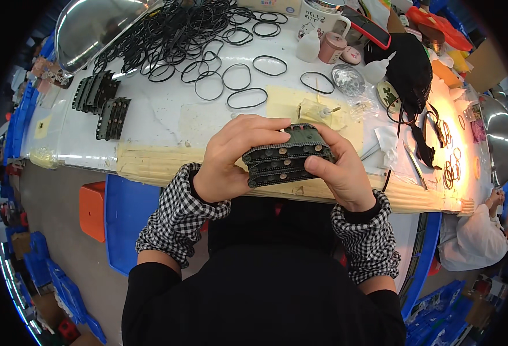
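Observation:
A small stack of dark green segmented strips (pixel 291 155), studded with round metal dots like toy tank tracks, is held between both hands above the table's front edge. My left hand (pixel 228 153) wraps its left side, with fingers lying over the top. Around the right end curls my right hand (pixel 346 167), its thumb pressed on the front face. More strips of the same kind, dark and in stacked groups (pixel 96 95), lie on the table at the left. Just beyond my hands is a yellowish taped block (pixel 321 114) with a thin metal pin standing out of it.
A heap of black rubber bands (pixel 167 37) covers the far left, with loose ones nearer. A mug (pixel 318 20), a pink cup (pixel 332 47), small bottles and a black bag (pixel 406 66) crowd the far right. Tweezers (pixel 415 164) lie right. Another person (pixel 476 239) sits at the right.

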